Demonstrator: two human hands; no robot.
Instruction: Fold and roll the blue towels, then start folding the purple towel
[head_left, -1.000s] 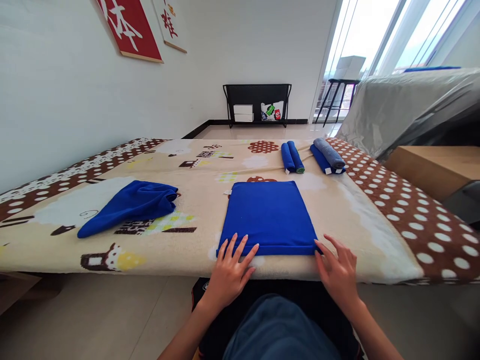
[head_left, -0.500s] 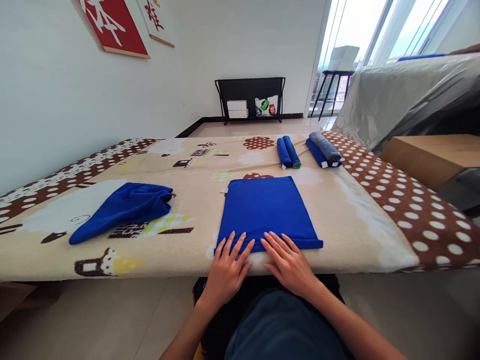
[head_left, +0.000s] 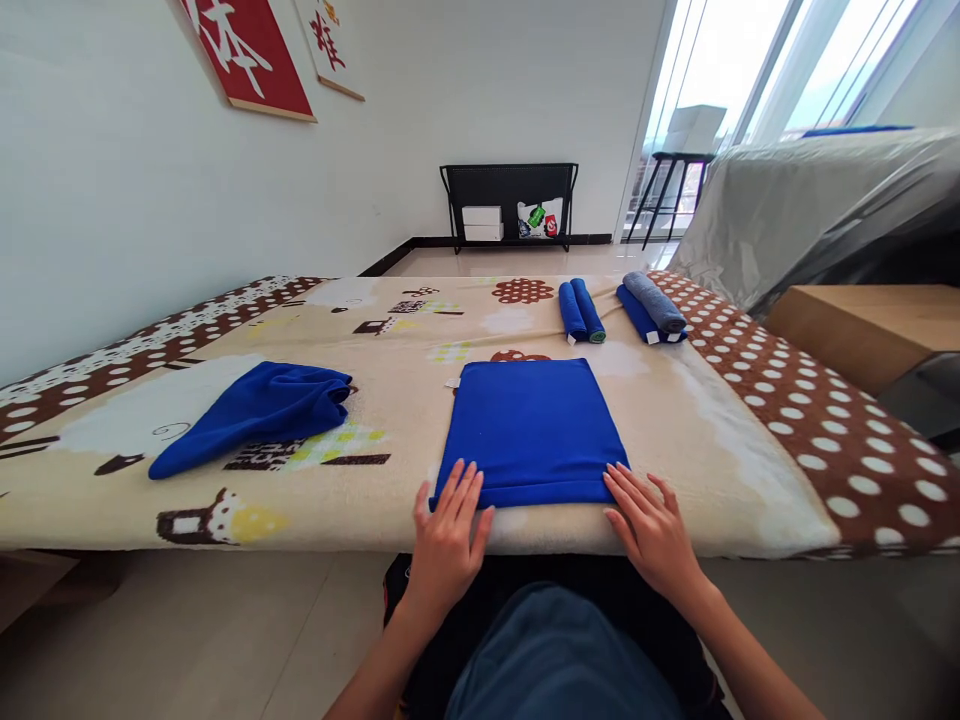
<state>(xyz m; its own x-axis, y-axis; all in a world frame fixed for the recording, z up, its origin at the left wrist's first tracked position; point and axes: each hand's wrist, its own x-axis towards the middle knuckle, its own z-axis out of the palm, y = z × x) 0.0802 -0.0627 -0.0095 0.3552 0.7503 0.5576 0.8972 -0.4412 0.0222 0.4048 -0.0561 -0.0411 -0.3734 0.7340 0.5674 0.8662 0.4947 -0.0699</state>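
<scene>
The flat cloth [head_left: 536, 420] is laid at lower centre of the frame. Along its near edge, the left hand [head_left: 448, 535] and right hand [head_left: 654, 528] are rested, fingers slightly spread; pressure is best applied evenly.

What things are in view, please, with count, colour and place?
Flat cloth: 1, blue, near edge, centre
Crumpled cloth: 1, blue, left
Rolls: 2, blue, beyond flat cloth
Blue bundle: 1, blue, right of rolls
Grey roll: 1, grey, against blue bundle
Patterned cover: 1, cream and brown, beneath
Wall hangings: 2, red and white, upper left
Rack: 1, black, far wall
White box: 1 or 2, white, on rack
Printed item: 1, multicoloured, on rack
Window: 1, bright, upper right
Stool: 1, black, by window
Pale box: 1, whitish, on stool
Plastic sheet: 1, greyish, right
Brown box: 1, brown, right
Left hand: 1, bare, on flat cloth's left
Right hand: 1, bare, on its right
</scene>
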